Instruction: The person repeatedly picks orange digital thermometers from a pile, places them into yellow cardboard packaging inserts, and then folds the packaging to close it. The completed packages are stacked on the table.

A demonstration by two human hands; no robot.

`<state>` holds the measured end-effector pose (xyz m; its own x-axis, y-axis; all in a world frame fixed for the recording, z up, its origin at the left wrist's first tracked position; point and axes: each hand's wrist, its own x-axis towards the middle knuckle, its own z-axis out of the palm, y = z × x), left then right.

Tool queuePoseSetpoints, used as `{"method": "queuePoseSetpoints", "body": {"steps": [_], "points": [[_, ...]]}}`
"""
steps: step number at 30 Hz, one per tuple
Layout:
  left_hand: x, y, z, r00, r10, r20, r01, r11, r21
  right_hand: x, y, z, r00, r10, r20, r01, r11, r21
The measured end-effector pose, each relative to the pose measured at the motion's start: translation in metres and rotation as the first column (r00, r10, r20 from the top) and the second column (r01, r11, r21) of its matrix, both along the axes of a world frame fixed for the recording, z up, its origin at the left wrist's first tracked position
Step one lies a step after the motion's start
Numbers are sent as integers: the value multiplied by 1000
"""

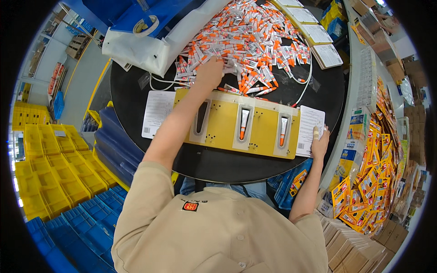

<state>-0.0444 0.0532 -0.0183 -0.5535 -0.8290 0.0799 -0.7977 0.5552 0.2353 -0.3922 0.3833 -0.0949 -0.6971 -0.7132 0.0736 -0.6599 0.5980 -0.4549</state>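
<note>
My left hand point(210, 74) reaches over the near left part of a heap of small white tubes with orange caps point(246, 38). Its fingers point down among the tubes, and what they hold, if anything, is hidden. Close to me lies a yellow plate point(264, 132) with three framed slots. A tube point(244, 123) lies in the middle slot and another tube point(283, 131) in the right one; the left slot point(200, 117) shows only dark. My right hand point(320, 142) grips the right edge of white printed cards point(310, 129), thumb on top. More printed cards point(154, 111) lie left of the plate.
Everything rests on a round black table point(205, 164). A white cable point(310, 68) curves beside the heap. Card stacks point(318, 34) line the far right edge. Blue equipment point(150, 20) stands far left. Yellow bins point(54, 177) and blue bins point(86, 223) are left; orange blister packs point(373, 182) right.
</note>
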Motion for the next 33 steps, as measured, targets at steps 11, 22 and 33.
{"method": "queuePoseSetpoints", "body": {"steps": [11, 22, 33], "points": [[107, 123, 34, 992, 123, -18, -107, 920, 376, 50, -11, 45, 815, -56, -577, -149, 941, -303], [222, 60, 36, 863, 303, 405, -423, 871, 249, 225, -60, 130, 994, 102, 35, -77, 897, -435], [173, 111, 107, 952, 249, -180, -218, 960, 175, 228, -81, 66, 970, 197, 146, -56, 757, -651]]}}
